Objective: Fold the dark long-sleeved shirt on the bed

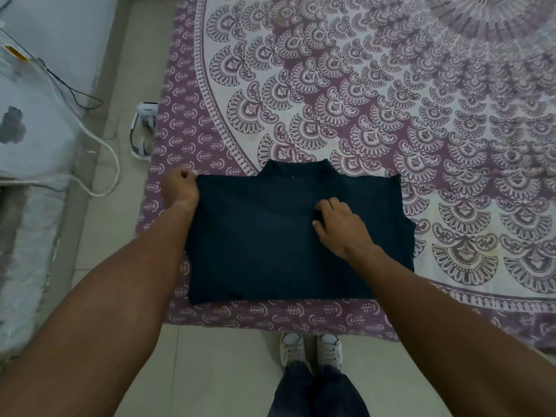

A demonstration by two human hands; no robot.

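Observation:
The dark long-sleeved shirt point(270, 242) lies flat near the front edge of the bed point(391, 100), collar pointing away from me, folded into a wide rectangle with no sleeves showing. My left hand point(180, 188) pinches the shirt's far left corner at the shoulder. My right hand point(338, 225) rests on the cloth right of the middle, fingers curled and gathering a small fold of fabric.
The bed carries a purple and white patterned cover. A white device point(143, 130) stands on the floor by the bed's left edge, with a white cable point(99, 145) and other cords nearby. My feet in white shoes point(310, 350) stand on the tiled floor before the bed.

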